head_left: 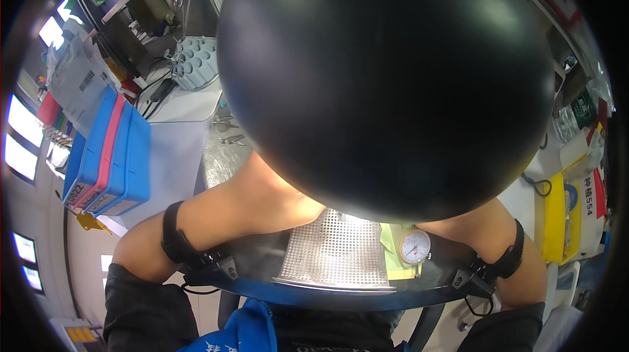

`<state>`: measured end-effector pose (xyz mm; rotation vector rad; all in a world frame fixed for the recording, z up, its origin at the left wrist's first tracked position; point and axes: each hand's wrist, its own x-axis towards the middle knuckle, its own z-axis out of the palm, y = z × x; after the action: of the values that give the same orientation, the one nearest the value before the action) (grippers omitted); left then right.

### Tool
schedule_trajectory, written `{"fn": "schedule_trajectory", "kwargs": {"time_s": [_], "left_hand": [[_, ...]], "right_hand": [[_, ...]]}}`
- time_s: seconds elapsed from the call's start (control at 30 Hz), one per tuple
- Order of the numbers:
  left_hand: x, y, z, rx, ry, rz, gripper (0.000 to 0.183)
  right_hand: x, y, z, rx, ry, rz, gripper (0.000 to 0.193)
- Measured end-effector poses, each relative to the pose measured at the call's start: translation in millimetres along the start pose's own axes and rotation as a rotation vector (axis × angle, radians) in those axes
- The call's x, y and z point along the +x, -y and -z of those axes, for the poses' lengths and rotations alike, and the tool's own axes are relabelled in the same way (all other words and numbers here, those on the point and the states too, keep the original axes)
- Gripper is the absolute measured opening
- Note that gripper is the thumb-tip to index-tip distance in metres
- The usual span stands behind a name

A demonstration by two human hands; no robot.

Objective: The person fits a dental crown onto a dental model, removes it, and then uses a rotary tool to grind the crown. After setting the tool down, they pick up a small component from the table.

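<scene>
A large glossy black dome (386, 83) fills the upper middle of the view and covers both hands. My left forearm (226, 211), with a black strap round it, reaches in from the left and passes under the dome's lower edge. From the right, my strapped right forearm (481, 231) does the same. The fingers are hidden, and so is anything in them. Between the forearms lies a perforated metal tray (334, 257). Beside its right edge a round white dial gauge (415, 247) rests on yellow-green paper (392, 237).
Blue and pink bins (121, 155) stand at the left. Behind them is a grey holder with round holes (195, 63). Metal tools (229, 130) lie on the bench left of the dome. A yellow box (553, 221) and packages stand at the right.
</scene>
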<state>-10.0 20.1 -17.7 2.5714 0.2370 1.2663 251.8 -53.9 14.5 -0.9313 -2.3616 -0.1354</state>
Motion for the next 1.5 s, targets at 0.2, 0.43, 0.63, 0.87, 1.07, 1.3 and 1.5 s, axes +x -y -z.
{"fn": "schedule_trajectory", "kwargs": {"time_s": [0.2, 0.43, 0.63, 0.87, 1.07, 1.3, 1.5], "left_hand": [[-9.3, 4.0, 1.9, -0.029, 0.041, 0.051, 0.025], [-8.2, 2.9, 0.5, 0.008, 0.136, 0.067, 0.022], [-2.5, -0.2, 3.2, -0.087, 0.13, 0.168, 0.02], [5.6, 7.3, 14.2, -0.199, 0.009, 0.352, 0.014], [12.3, -27.1, -3.9, -0.634, 0.161, 0.551, 0.016], [-6.3, -38.5, -1.5, -1.082, 0.112, 0.735, 0.024], [-5.0, -38.9, -11.3, -1.253, 0.025, 0.638, 0.022]], "right_hand": [[-5.6, -1.5, -0.7, 0.036, 0.085, -0.05, 0.03], [-4.0, -9.2, 11.6, 0.077, 0.003, -0.017, 0.028], [7.7, -4.3, 10.2, 0.144, -0.111, 0.0, 0.026], [9.6, 8.1, 17.0, -0.102, -0.045, 0.076, 0.014], [18.6, 13.8, 13.3, 0.04, -0.305, 0.229, 0.023], [18.2, 27.3, 9.3, 0.001, -0.288, 0.211, 0.027], [9.5, 31.8, 8.1, 0.098, -0.254, 0.058, 0.018]]}}
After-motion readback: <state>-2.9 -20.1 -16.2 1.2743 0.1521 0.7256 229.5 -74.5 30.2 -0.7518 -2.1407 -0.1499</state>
